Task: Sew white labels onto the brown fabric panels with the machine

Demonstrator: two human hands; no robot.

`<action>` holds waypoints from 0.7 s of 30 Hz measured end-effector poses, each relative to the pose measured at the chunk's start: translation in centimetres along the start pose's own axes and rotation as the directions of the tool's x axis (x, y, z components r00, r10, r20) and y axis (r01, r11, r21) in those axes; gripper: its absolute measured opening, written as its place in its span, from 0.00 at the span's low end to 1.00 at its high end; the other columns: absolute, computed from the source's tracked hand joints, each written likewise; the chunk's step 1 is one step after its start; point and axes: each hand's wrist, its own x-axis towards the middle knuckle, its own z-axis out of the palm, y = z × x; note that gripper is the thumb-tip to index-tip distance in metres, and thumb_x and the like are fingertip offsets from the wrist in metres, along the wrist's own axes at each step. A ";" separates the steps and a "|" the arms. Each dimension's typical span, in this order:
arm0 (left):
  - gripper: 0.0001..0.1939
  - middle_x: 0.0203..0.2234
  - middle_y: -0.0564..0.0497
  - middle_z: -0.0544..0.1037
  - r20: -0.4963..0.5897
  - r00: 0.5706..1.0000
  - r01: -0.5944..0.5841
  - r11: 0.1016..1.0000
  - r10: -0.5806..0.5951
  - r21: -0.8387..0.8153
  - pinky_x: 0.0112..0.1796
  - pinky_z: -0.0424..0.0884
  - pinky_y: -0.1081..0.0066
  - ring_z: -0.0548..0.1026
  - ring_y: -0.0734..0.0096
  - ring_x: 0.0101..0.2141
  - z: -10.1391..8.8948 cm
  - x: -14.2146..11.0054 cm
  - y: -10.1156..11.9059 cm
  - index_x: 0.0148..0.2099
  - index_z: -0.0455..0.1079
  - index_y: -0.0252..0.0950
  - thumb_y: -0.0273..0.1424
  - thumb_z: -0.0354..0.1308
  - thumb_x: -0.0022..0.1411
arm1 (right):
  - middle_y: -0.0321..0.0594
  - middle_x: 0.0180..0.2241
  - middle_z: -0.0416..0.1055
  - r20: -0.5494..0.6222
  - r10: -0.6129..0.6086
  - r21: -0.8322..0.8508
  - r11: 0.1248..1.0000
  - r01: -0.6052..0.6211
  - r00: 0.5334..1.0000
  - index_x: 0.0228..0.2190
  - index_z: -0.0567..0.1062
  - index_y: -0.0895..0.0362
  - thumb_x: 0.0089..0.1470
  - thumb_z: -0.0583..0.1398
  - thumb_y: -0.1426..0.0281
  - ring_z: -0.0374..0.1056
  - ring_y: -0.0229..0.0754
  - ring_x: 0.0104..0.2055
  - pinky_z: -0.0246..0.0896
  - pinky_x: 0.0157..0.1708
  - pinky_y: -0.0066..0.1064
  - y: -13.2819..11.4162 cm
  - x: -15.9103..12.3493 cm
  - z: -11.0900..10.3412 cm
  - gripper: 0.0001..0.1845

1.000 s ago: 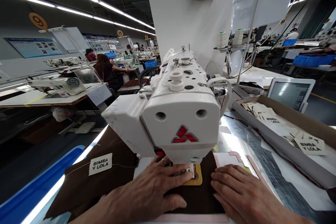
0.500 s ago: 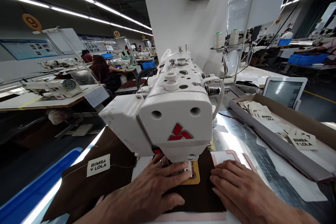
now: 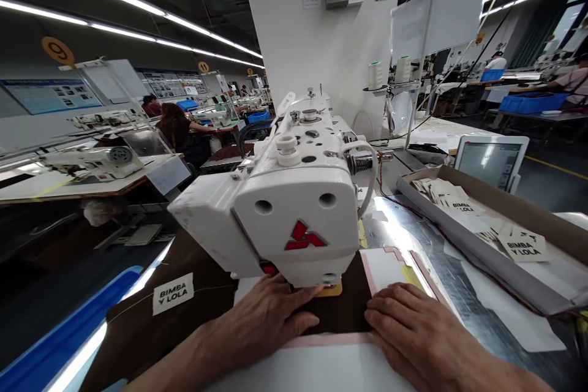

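Observation:
A white sewing machine (image 3: 294, 196) with a red emblem stands in front of me. Dark brown fabric (image 3: 340, 318) lies under its head, on a white sheet (image 3: 321, 361) with pink edging. My left hand (image 3: 271, 312) rests flat on the fabric beside the machine head, thumb apart; its fingertips are partly hidden behind the head. My right hand (image 3: 413, 327) lies flat with fingers extended across the fabric's right edge and the white sheet. Part of a yellow plate (image 3: 331, 290) shows beneath the head. On the left, a white printed label (image 3: 173, 294) lies on more brown fabric, with a thread running from it.
An open cardboard tray (image 3: 468, 251) of printed labels stands on the right, before a tablet (image 3: 491, 162). At lower left is a blue bin (image 3: 68, 331). Thread cones (image 3: 375, 75) stand behind the machine. Another person (image 3: 177, 131) sits at the far left.
Both hands and the brown fabric with its white sheet have moved forward under the machine. The printed label by my left fingers is now out of sight, and less of the yellow plate shows.

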 end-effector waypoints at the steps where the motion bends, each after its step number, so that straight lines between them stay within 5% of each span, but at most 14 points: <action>1: 0.26 0.47 0.47 0.83 -0.004 1.000 0.004 1.000 -0.004 0.006 0.51 0.78 0.59 0.82 0.52 0.46 0.1 0.0 -0.1 0.71 0.67 0.46 0.39 0.63 0.74 | 0.41 0.41 0.82 -0.004 0.006 0.004 1.000 -0.006 1.000 0.46 0.80 0.58 0.70 0.55 0.76 0.77 0.43 0.42 0.70 0.48 0.35 0.0 0.0 -0.1 0.13; 4: 0.27 0.45 0.47 0.83 -0.014 1.000 0.013 1.000 -0.013 0.012 0.50 0.79 0.58 0.81 0.51 0.46 0.3 -0.2 -0.1 0.71 0.66 0.45 0.37 0.63 0.74 | 0.40 0.41 0.82 -0.004 0.015 0.018 1.000 -0.015 1.000 0.46 0.80 0.57 0.70 0.56 0.75 0.77 0.42 0.42 0.70 0.48 0.34 0.0 0.0 -0.1 0.12; 16: 0.33 0.69 0.52 0.65 -0.088 0.996 -0.008 0.994 0.017 0.106 0.64 0.69 0.49 0.67 0.48 0.66 -0.1 -3.4 -1.0 0.77 0.54 0.50 0.33 0.59 0.76 | 0.39 0.40 0.82 -0.012 0.007 0.018 1.000 -0.007 1.000 0.45 0.80 0.57 0.72 0.54 0.75 0.77 0.42 0.41 0.70 0.46 0.33 -0.6 -0.4 0.1 0.13; 21: 0.30 0.67 0.51 0.68 -0.164 0.986 -0.008 0.985 0.036 0.171 0.65 0.69 0.53 0.68 0.49 0.66 -0.1 -5.7 -1.9 0.75 0.60 0.50 0.39 0.61 0.76 | 0.38 0.40 0.82 -0.015 -0.039 0.013 0.999 0.039 0.999 0.45 0.80 0.58 0.73 0.53 0.73 0.78 0.41 0.40 0.71 0.45 0.32 -0.7 -0.1 -0.1 0.14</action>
